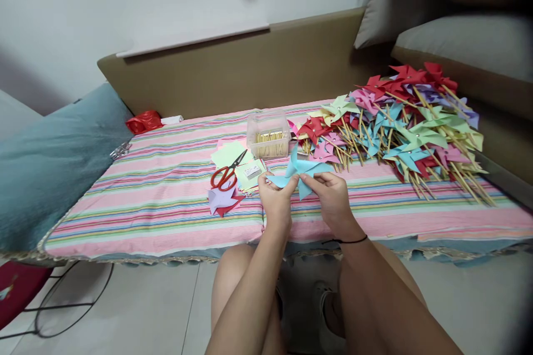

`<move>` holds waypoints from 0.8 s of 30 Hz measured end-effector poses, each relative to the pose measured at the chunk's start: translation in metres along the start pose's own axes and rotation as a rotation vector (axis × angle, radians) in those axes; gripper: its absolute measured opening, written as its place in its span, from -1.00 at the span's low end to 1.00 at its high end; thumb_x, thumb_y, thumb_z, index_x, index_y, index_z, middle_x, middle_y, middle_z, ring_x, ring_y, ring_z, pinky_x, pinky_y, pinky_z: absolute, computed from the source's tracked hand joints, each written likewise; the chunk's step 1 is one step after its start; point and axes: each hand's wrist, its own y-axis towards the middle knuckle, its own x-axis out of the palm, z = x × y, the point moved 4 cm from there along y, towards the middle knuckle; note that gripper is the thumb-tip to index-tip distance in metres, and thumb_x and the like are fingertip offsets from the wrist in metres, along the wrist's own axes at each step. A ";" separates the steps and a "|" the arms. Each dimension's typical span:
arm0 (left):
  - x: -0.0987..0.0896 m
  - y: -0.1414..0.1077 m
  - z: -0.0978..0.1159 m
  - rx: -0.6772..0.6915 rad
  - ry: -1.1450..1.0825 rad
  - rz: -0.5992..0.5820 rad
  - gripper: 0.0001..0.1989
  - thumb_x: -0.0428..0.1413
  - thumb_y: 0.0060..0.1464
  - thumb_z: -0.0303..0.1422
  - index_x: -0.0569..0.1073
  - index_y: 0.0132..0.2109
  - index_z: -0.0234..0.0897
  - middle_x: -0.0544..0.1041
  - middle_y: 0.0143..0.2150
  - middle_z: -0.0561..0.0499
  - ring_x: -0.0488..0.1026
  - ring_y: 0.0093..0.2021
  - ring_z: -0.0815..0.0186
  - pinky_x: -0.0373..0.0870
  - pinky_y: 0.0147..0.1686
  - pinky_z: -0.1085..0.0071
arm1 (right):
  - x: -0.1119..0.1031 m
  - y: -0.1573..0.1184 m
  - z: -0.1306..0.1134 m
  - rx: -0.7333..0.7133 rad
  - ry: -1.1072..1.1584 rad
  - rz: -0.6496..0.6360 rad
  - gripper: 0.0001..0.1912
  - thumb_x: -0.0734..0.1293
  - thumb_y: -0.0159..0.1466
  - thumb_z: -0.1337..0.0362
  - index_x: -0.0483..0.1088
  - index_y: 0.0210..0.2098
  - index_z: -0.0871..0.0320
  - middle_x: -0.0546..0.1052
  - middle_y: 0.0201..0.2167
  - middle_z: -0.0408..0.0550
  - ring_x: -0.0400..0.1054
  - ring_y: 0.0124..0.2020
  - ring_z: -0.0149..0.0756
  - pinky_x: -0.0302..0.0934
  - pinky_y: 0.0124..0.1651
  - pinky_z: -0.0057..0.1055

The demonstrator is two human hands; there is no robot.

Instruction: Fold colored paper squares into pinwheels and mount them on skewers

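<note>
A light blue paper pinwheel (306, 169) is held up in front of me, its pointed blades spread. Closed on its left side is my left hand (277, 194), the thumb near the centre. My right hand (331, 194) pinches the other side, its thumb and fingertips also close to the middle. Whether a pin or stick is fixed in the centre cannot be made out. Left of my hands lie red-handled scissors (225, 176) on coloured paper sheets (227, 152), with a small white box (252, 171) beside them. Purple and red cut paper pieces (222, 199) lie just below the scissors.
A clear plastic box (268, 136) of wooden sticks stands behind my hands. Many finished pinwheels (410, 130) are heaped at the right on the striped cloth (166, 205). A red plastic bag (145, 122) and a blue cushion (62, 161) are at the left.
</note>
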 end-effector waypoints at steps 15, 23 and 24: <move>-0.001 0.003 0.008 0.018 0.240 -0.125 -0.45 0.34 -0.27 -0.32 0.28 -0.12 -0.23 0.00 -0.64 0.31 0.01 -0.66 0.52 -0.08 -0.61 0.54 | -0.011 0.010 -0.003 0.146 -0.087 -0.006 -0.68 0.54 -0.25 0.11 0.40 -0.68 0.16 0.41 -0.71 -0.19 0.27 -0.63 -0.40 0.16 -0.55 -0.44; -0.008 0.013 0.011 -0.077 0.238 -0.353 -0.40 0.31 -0.27 -0.36 0.16 -0.10 -0.22 0.50 -0.54 0.14 0.38 -0.57 0.42 0.26 -0.45 0.49 | -0.014 0.011 -0.001 0.237 -0.233 -0.114 -0.69 0.57 -0.31 0.20 0.41 -0.74 0.20 0.40 -0.76 -0.19 0.20 -0.69 -0.46 0.06 -0.63 -0.50; -0.010 0.015 0.011 -0.083 0.242 -0.350 -0.40 0.31 -0.29 -0.36 0.16 -0.10 -0.22 0.50 -0.56 0.15 0.36 -0.59 0.43 0.25 -0.47 0.50 | -0.014 0.011 0.000 0.244 -0.244 -0.128 -0.70 0.57 -0.32 0.20 0.41 -0.74 0.20 0.40 -0.76 -0.19 0.20 -0.68 -0.46 0.07 -0.63 -0.50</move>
